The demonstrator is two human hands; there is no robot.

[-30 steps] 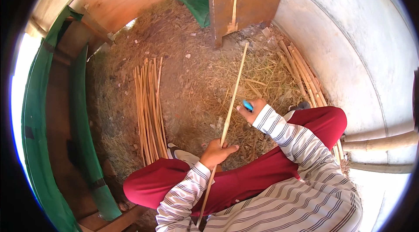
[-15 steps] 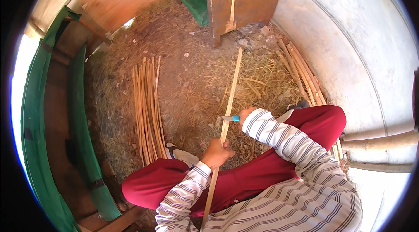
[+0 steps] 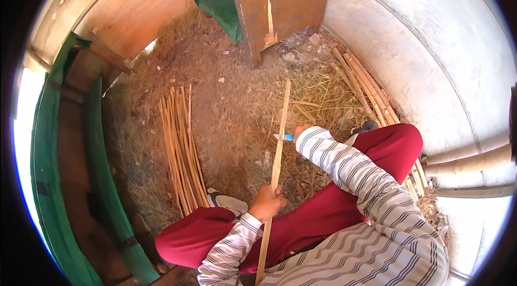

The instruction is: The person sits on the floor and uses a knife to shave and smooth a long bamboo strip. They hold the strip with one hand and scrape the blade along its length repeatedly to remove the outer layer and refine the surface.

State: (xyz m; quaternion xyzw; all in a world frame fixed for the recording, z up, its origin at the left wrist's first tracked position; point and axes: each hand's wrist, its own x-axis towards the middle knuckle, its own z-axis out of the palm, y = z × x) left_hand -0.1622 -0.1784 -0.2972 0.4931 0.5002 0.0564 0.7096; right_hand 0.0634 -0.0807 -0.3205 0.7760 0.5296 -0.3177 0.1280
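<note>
A pale wooden stick [image 3: 277, 167] slants over the person's lap, its near end by the shirt and its far end out above the floor [image 3: 215, 108], probably so the upper stretch is free of the legs. The left hand [image 3: 267, 203] has its fingers wrapped round it below the blade, seemingly to steady it. Farther up, a knife [image 3: 288, 137] with a blue handle lies crosswise over the stick; whether the blade bites in is too small to tell. The right hand [image 3: 301, 131] has its fingers closed about that handle, partly hidden. The red trousers [image 3: 323, 213] show knees spread wide, which likely gives the arms room. Beyond the left knee, a bundle of sticks [image 3: 180, 151] lies roughly lengthwise, perhaps for easy reach; another pile [image 3: 374, 89] lies along the pale wall [image 3: 409, 65].
</note>
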